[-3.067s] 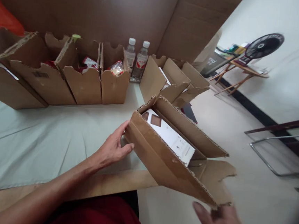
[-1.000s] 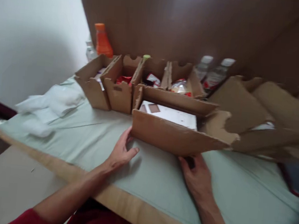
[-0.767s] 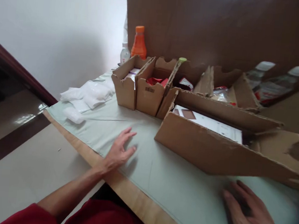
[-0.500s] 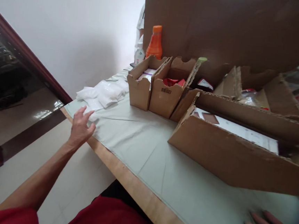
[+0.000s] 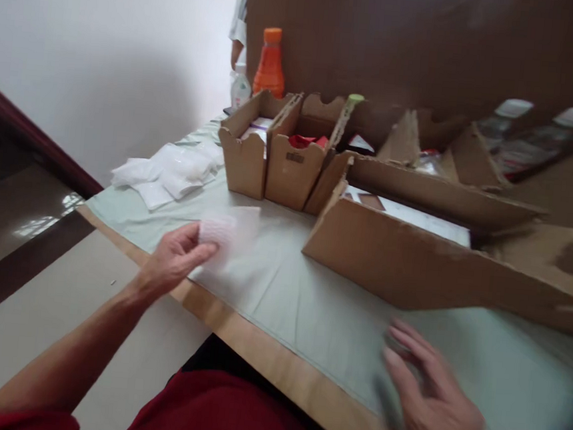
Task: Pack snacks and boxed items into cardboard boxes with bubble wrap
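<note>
My left hand (image 5: 179, 259) pinches a translucent white bubble-wrap pouch (image 5: 229, 231) by its near end, above the table's front edge. The pouch's far end is smeared by motion. To the left, a pile of similar white pouches (image 5: 167, 170) lies on the pale green tablecloth (image 5: 281, 275). My right hand (image 5: 434, 395) hovers over the cloth at the lower right, thumb and fingers curved apart, with nothing visible held. Its fingertips are somewhat blurred.
Cardboard bins stand along the back, among them one with red packets (image 5: 292, 182). A long cardboard box (image 5: 403, 259) with a white box (image 5: 411, 216) inside sits nearer. An orange bottle (image 5: 270, 66) and clear bottles (image 5: 548, 141) stand behind. A person's sleeve (image 5: 239, 20) shows beyond.
My left hand has taken a pouch from near the pile and moved right with it. My right hand has come further into view, leftward and up. The view has shifted to the right.
</note>
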Available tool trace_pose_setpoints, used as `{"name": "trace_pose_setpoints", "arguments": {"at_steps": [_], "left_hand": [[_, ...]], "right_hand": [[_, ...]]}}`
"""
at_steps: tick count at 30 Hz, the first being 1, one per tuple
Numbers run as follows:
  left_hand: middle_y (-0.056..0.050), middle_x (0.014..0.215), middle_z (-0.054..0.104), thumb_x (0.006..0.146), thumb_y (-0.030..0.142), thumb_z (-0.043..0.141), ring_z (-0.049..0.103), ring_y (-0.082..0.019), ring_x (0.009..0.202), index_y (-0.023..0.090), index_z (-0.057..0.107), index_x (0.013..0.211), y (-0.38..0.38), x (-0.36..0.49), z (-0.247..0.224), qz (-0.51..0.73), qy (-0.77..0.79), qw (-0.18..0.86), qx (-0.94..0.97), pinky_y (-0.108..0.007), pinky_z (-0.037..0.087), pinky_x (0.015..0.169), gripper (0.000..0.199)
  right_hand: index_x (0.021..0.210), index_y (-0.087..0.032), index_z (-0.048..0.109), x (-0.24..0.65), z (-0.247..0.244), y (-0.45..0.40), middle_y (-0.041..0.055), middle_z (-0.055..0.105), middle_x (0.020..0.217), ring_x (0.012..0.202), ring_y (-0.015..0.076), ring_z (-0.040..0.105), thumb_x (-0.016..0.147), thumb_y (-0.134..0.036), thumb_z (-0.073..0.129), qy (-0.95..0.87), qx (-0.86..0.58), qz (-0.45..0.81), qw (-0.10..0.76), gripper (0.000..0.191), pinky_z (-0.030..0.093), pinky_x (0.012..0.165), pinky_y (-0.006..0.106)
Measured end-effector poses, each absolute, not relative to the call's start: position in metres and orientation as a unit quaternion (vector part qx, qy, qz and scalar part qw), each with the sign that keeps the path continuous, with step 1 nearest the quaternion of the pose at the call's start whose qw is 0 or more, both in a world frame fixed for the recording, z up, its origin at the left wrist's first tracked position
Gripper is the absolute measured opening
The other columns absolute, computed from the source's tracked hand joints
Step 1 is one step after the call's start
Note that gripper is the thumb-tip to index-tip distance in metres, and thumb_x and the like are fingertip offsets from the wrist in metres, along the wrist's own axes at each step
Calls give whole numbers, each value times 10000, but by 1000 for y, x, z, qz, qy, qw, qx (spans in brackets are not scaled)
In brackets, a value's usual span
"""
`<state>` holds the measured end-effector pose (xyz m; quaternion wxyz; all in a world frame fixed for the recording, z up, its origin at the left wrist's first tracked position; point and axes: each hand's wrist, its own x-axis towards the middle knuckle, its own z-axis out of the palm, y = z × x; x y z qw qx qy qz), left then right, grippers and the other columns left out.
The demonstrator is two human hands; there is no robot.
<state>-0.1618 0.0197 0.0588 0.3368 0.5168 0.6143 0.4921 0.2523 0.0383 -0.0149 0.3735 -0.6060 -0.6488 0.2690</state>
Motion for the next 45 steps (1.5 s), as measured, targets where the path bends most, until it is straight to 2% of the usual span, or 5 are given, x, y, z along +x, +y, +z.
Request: {"name": "trace_pose_setpoints", "arguments": {"at_steps": [7,12,24,35,45], "left_hand": [[-105,1099,764,885,502,744,720,-242,948,192,706,1252,45,-16,16,444,370,707,407,-308,541,779,481],[-104,1227,720,913,470,717,656,-266,1173,218,631,1327,59,-8,-1,494,488,561,450,-384,513,1000,492],[-174,1548,483,863,316,716,352,-392,1516,250,578,1367,57,9,14,341,453,135,812,-588,363,1200,527],[-124,1138,713,862,222,600,656,-265,1000,169,513,1476,64,-39,-2,419,597,329,600,-417,541,922,622],[-60,823,766,732,383,753,682,-201,756,169,786,837,35,-167,25,553,643,385,364,-330,552,742,240]], "right_hand": [[1351,-240,625,200,13,43,113,729,1263,1098,279,707,805,-628,781,-496,-468,604,412,687,582,920,393],[990,-194,753,217,1,52,31,754,828,683,168,655,800,-518,775,-439,-553,560,433,376,544,643,276],[1001,-198,784,226,-1,50,56,794,890,751,209,722,827,-469,713,-512,-563,502,412,329,605,688,307],[893,-200,807,216,-10,57,78,810,888,821,278,759,690,-655,734,-513,-691,386,331,503,619,707,301],[974,-196,783,172,0,74,88,804,821,719,247,783,741,-624,761,-549,-614,451,344,488,655,660,261]]}}
